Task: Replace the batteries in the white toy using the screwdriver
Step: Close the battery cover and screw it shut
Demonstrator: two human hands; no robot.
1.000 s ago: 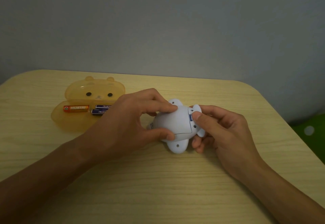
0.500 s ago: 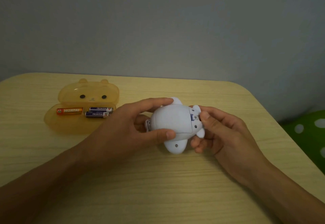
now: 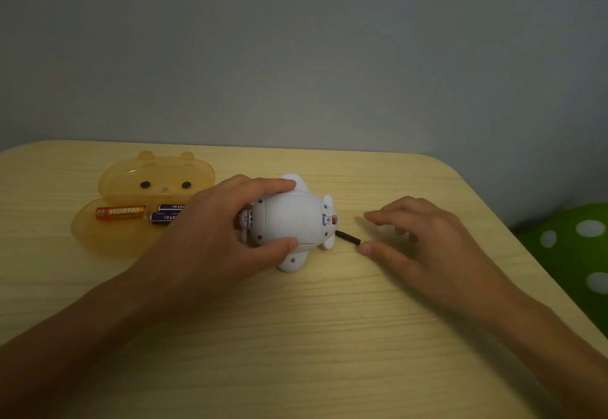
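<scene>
The white toy [image 3: 289, 218] lies on its side in the middle of the wooden table [image 3: 296, 336]. My left hand [image 3: 210, 237] grips it, forefinger over the top and thumb under the near side. A small switch panel with a red dot faces right. A thin black rod, apparently the screwdriver [image 3: 348, 238], lies on the table just right of the toy. My right hand [image 3: 418, 241] hovers beside it with fingers spread, thumb tip close to the rod's end, holding nothing. An orange battery [image 3: 121, 212] and two purple batteries [image 3: 167, 212] rest in the open orange case.
The translucent orange bear-faced case [image 3: 154, 185] stands open at the left, partly behind my left hand. The table's rounded right edge runs down the right side, with a green white-dotted object [image 3: 572, 247] beyond it. A grey wall is behind.
My right hand has let go of the toy and drawn back to the right, fingers spread. The black rod now shows on the table. My left hand keeps hold of the toy.
</scene>
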